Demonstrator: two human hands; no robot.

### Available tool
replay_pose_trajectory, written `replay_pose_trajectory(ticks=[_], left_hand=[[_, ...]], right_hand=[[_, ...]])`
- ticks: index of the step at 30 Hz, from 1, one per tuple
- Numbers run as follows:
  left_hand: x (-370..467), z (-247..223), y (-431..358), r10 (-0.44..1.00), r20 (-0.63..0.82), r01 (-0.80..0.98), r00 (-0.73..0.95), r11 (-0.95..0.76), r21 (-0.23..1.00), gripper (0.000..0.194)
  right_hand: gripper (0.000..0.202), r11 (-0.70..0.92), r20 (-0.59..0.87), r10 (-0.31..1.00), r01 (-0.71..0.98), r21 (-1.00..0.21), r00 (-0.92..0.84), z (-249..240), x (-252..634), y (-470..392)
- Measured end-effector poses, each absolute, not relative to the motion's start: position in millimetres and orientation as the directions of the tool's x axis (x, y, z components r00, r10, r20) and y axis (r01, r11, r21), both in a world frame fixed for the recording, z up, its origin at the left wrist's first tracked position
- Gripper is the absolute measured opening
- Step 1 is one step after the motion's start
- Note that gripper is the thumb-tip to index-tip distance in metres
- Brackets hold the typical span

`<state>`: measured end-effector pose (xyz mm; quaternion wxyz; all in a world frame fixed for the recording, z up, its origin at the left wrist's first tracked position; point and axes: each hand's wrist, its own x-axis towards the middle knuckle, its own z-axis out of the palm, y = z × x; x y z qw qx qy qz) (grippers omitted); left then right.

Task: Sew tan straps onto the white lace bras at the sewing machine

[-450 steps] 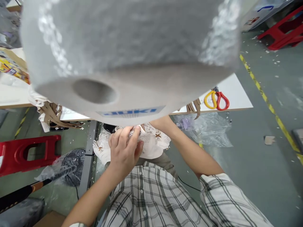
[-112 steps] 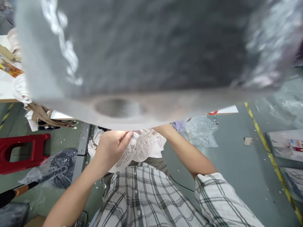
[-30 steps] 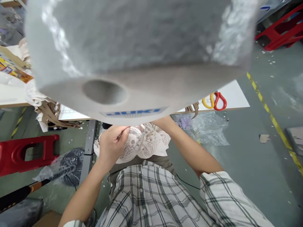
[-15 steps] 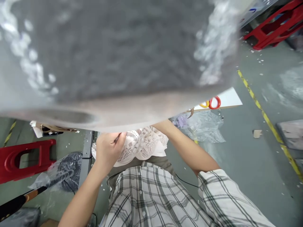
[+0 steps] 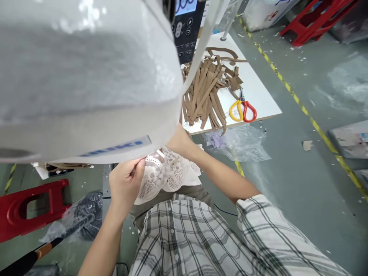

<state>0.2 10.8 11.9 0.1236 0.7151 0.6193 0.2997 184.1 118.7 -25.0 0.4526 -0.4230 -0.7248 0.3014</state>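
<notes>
A white lace bra [image 5: 155,174] hangs over my lap, its upper part hidden beneath the white sewing machine head [image 5: 100,126] that fills the upper left. My left hand [image 5: 126,182] is closed on the left edge of the bra, thumb pressed against the bent fingers. My right hand [image 5: 178,140] reaches under the machine head at the bra's upper right; its fingers are out of sight behind the machine. The needle area cannot be seen.
Right of the machine, a white tabletop [image 5: 258,99] bears a pile of brown fabric strips [image 5: 205,90] and scissors [image 5: 243,109] with yellow and red handles. A control panel [image 5: 185,34] stands behind. A red stool [image 5: 34,207] and plastic bags [image 5: 238,143] lie lower down.
The machine head now covers less of the view's right side, uncovering the strips, scissors and control panel. My left hand still grips the bra, and my right wrist shows more.
</notes>
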Motion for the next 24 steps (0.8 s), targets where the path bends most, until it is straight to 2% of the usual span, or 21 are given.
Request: replay_pose_trajectory(ticks=[24], left_hand=[[-6.2, 9.5, 7.1, 0.956, 0.291, 0.819, -0.039, -0.136, 0.557, 0.021]], right_hand=[[0.004, 0.445, 0.38, 0.891, 0.313, -0.839, -0.25, -24.7, 179.5, 117.3]])
